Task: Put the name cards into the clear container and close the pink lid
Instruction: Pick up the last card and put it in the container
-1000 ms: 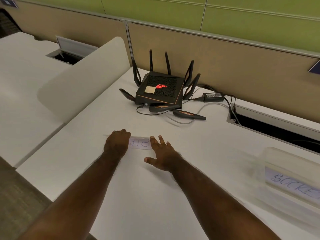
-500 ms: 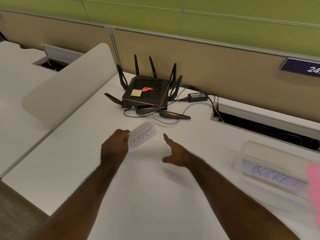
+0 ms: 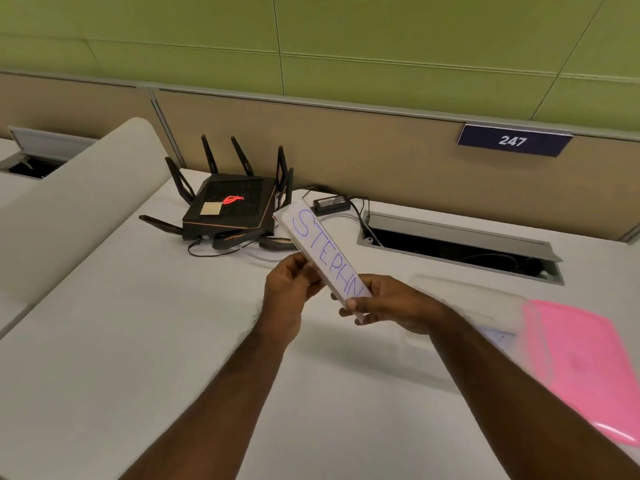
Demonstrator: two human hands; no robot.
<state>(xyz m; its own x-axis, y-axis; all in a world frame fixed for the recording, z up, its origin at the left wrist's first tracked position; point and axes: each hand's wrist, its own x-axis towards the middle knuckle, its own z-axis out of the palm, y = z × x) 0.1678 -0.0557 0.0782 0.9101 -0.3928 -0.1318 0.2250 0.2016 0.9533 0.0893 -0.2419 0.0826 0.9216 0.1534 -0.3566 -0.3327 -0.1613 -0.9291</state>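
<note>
A white folded name card (image 3: pixel 320 251) with blue handwriting is lifted above the white desk (image 3: pixel 138 341), tilted from upper left to lower right. My left hand (image 3: pixel 289 289) grips its middle from the left. My right hand (image 3: pixel 388 301) holds its lower end, thumb on the edge. To the right on the desk stands the clear container (image 3: pixel 485 306), blurred, with another lettered card inside, partly hidden by my right forearm. The pink lid (image 3: pixel 585 368) lies beside the container at the right edge of the view.
A black router (image 3: pixel 230 211) with antennas and cables sits at the back of the desk, with a power adapter (image 3: pixel 330 204) beside it. An open cable hatch (image 3: pixel 460 247) is behind the container. A rounded white divider (image 3: pixel 69 202) borders the left side.
The card was lying on the desk under both hands; my left hand lifted it, and now both hands hold it up, turned so the writing faces me. The view has shifted right.
</note>
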